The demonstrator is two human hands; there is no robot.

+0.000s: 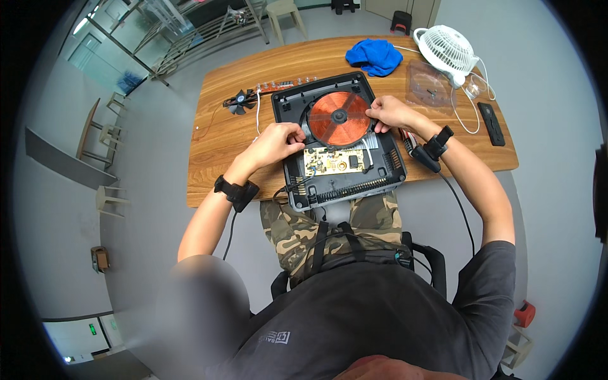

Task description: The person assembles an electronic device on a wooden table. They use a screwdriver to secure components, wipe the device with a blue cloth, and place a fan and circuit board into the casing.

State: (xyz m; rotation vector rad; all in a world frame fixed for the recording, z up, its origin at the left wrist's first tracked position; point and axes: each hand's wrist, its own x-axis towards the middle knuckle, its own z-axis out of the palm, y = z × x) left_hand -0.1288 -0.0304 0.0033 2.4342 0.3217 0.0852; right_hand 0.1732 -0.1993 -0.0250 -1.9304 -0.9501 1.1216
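In front of me lies the black open housing of an induction cooker [286, 109]. A round copper coil [347, 130] sits in its upper part, with a dark hub in the middle. My left hand [278, 142] is at the coil's lower left edge, its fingers curled in on the rim; their tips are partly hidden. At the right edge, my right hand [387, 113] pinches the rim between thumb and fingers. Just below the coil, a pale circuit board [330, 161] is set in the housing, with a white wire at its right side.
Left of the housing lie a small black fan [240, 102] and a strip with several knobs [285, 84]. Beyond are a blue cloth [375, 57], a white fan [446, 50], a clear tray [430, 87] and a black flat piece [491, 124]. The wooden table [212, 149] has a near edge under the housing.
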